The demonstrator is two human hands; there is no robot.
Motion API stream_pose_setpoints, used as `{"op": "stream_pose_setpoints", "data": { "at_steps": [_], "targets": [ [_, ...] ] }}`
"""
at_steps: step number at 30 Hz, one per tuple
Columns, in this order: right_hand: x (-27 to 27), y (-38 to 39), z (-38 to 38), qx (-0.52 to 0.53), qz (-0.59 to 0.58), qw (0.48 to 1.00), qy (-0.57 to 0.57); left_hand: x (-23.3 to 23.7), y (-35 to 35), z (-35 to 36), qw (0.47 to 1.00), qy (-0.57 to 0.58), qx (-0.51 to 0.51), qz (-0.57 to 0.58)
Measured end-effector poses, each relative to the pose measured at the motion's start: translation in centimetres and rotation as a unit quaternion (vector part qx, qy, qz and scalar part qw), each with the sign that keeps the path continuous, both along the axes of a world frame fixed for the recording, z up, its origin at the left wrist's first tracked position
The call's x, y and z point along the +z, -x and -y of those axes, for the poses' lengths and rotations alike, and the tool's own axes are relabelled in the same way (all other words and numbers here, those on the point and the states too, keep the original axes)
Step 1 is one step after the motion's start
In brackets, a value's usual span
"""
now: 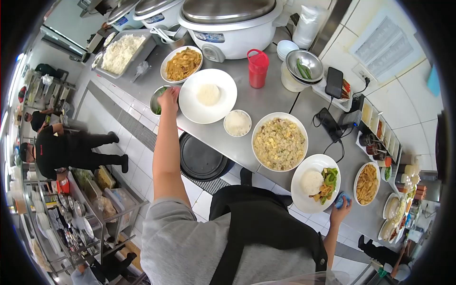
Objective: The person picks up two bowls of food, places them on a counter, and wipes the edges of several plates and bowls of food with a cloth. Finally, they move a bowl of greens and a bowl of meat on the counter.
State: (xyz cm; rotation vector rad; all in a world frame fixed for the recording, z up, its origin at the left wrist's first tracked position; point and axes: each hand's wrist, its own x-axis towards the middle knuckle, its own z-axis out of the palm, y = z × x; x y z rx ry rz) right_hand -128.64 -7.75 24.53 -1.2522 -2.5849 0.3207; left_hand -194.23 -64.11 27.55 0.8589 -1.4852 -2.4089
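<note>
My left hand (167,99) reaches to a small metal bowl (156,103) with green leaves in it, at the counter's edge. Its fingers are bunched together over the bowl's rim; what they pinch is too small to make out. Beside it lies a wide white plate (187,104) with a round mound of rice (208,94). Down at the right, my right hand (340,211) is closed around a crumpled blue cloth (342,200). That hand is right by a white plate (304,204) holding a rice dome and a stir-fry with green peppers (328,183).
Along the steel counter (280,97) stand a fried rice bowl (280,142), a small rice bowl (237,123), noodle dishes (182,64), a red jug (258,69) and a large rice cooker (228,28). A black-lidded bin (202,156) sits below. Co-workers (59,147) stand behind at left.
</note>
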Motion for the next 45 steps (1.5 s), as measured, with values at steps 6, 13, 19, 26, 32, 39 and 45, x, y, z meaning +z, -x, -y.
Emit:
{"op": "stream_pose_setpoints", "data": {
  "at_steps": [6, 13, 19, 26, 32, 39, 45],
  "targets": [
    [0.6, -1.8, 1.2, 0.039, -0.02, 0.996, 0.076, -1.7, 7.7, 3.3, 0.904, 0.427, 0.019, -0.014],
    [0.0, -3.2, 3.1, 0.026, -0.045, 0.996, 0.069, -16.2, 7.8, 26.2, 0.762, 0.601, -0.193, 0.144],
    [-0.6, -2.4, 2.0, -0.015, -0.037, 0.999, 0.025, -3.4, -1.9, 18.0, 0.904, 0.39, -0.066, 0.16],
    [-0.9, -1.9, 2.1, -0.049, -0.038, 0.998, -0.011, 11.9, -3.9, 12.4, 0.902, 0.405, -0.141, -0.049],
    [-2.2, -0.2, 3.3, -0.143, -0.008, 0.988, -0.052, 23.0, -6.3, -15.1, 0.791, 0.399, -0.437, -0.156],
    [-3.3, -0.2, 3.7, -0.15, -0.042, 0.985, -0.075, 15.5, 0.7, -35.9, 0.779, 0.398, -0.434, -0.213],
    [-3.7, -0.4, 3.8, -0.167, -0.044, 0.982, -0.081, 11.9, 2.7, -40.5, 0.798, 0.362, -0.457, -0.149]
  ]
}}
